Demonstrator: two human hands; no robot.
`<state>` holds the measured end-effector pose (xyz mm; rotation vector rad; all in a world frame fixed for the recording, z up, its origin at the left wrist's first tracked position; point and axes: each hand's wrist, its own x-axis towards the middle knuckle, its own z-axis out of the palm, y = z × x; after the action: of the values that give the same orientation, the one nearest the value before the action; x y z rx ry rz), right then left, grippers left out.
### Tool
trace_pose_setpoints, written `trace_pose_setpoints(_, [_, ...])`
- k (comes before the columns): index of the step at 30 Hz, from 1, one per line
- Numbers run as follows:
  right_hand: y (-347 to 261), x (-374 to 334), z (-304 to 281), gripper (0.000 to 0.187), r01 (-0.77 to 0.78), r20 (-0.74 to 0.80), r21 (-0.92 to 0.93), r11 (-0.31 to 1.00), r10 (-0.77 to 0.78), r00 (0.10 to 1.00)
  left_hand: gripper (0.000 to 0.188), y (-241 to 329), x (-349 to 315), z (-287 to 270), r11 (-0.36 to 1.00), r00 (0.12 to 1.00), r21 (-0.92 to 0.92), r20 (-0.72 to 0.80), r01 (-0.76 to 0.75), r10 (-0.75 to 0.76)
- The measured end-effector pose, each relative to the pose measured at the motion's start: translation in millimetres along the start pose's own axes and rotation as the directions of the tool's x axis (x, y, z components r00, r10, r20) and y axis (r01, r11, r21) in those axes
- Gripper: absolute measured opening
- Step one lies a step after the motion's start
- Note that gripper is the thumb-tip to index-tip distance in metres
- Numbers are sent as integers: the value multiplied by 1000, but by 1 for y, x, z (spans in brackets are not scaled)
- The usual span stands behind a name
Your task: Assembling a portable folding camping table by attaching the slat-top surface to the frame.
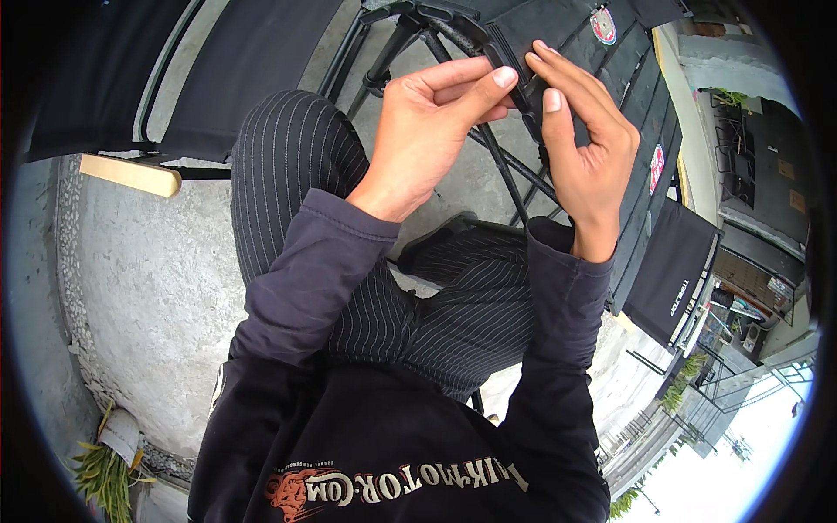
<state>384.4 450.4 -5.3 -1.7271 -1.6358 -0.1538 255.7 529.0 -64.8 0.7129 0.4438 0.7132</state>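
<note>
Pinching a black strip (525, 102), the left hand (423, 131) apparently steadies it between the hands while the right hand (596, 144) curves beside it, grip unclear, the next move likely calling for fingertip control

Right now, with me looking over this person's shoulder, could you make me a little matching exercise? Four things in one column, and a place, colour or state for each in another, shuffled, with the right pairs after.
Things
1. Left hand
2. Slatted table
3. Wooden armrest
4. Potted plant

Descriptions
A. Pale, toward the left side of the picture
B. Green, in the lower left corner
C. Thumb and fingertips close together by the table's edge
D. Black, with stickers on top

Right pairs: 1-C, 2-D, 3-A, 4-B
</note>
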Motion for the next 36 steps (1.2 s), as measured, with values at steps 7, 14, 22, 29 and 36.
trace_pose_setpoints(7, [1, -6, 3, 41, -68, -4, 0, 998, 68, 998, 33, -1, 1, 2, 995, 994, 20, 60, -95, 93])
trace_pose_setpoints(14, [-3, -6, 5, 39, -29, 1, -69, 997, 29, 1000, 41, 3, 7, -3, 994, 994, -37, 37, -100, 101])
trace_pose_setpoints(22, [1, 45, -26, 52, 174, 295, -220, 960, -105, 950, 34, 5, 11, 2, 982, 985, 74, 38, -173, 170])
trace_pose_setpoints(29, [19, 86, -42, 64, 347, 611, -38, 937, -253, 751, 28, 19, 9, 12, 946, 974, 232, 57, -226, 218])
trace_pose_setpoints(36, [22, 69, -46, 59, 358, 441, -24, 933, -312, 841, 24, 31, 8, 25, 922, 956, 266, -4, -281, 292])
